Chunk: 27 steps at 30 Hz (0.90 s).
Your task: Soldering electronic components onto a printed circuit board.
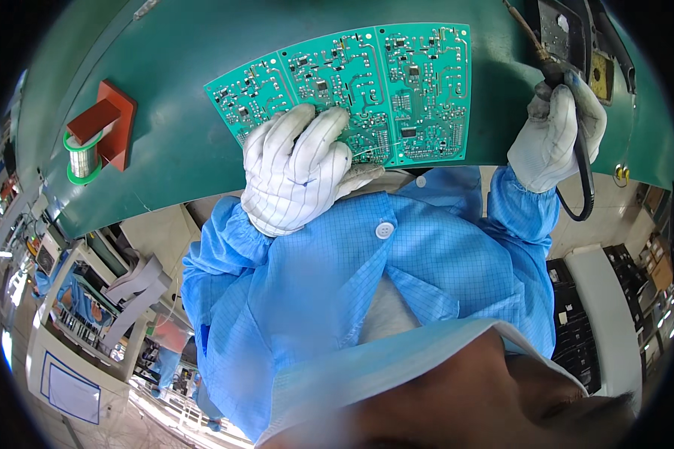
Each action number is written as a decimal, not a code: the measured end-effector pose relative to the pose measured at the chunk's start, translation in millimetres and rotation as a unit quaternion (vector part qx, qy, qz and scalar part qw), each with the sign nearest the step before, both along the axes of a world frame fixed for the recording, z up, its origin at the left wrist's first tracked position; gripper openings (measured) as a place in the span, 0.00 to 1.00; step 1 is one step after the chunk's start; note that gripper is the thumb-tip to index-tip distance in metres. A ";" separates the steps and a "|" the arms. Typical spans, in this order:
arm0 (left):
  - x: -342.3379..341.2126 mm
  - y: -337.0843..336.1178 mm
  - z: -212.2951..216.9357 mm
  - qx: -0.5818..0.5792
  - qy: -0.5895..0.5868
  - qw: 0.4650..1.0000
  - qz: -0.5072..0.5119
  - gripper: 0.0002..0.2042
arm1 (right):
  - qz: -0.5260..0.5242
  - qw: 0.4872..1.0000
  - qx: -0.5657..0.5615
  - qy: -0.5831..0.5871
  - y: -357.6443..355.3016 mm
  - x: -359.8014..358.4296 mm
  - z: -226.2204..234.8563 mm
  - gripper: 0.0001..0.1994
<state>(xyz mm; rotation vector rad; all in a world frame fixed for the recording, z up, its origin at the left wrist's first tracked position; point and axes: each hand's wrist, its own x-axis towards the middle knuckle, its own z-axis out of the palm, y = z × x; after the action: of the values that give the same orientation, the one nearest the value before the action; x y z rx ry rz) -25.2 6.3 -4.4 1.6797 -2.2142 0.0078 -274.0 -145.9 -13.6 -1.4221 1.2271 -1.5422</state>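
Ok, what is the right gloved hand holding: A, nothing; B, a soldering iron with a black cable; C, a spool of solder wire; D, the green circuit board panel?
B: the right hand grips the soldering iron with a black cable, lifted off the green circuit board panel, which the left hand presses.

The circuit board panel (pixel 352 93) lies on the bench (pixel 172 67). The solder spool (pixel 82 157) sits at its nine o'clock, apparently on a block; the soldering iron (pixel 535 49) at three o'clock.
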 end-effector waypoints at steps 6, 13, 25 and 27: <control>-0.5 -3.9 -5.2 -0.032 -0.007 0.999 -0.005 0.23 | -0.004 1.000 -0.021 -0.020 -0.9 -0.1 -2.6 0.11; -1.5 -1.6 0.4 0.007 -0.001 1.000 0.000 0.21 | 0.009 0.998 0.007 -0.063 -0.6 -6.6 -6.4 0.08; -2.9 -4.1 0.8 -0.001 0.002 1.000 0.014 0.24 | -0.035 0.999 0.011 -0.019 -0.9 -3.7 -4.5 0.08; 0.9 -9.3 3.8 0.012 0.000 1.000 0.014 0.25 | -0.030 0.999 0.007 -0.023 -0.2 -3.6 -4.4 0.08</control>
<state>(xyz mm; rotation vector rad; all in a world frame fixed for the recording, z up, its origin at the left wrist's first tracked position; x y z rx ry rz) -24.4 -2.9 -0.6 1.7227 -2.1988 -0.0116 -277.6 -146.2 -18.0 -1.3437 1.2615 -1.5949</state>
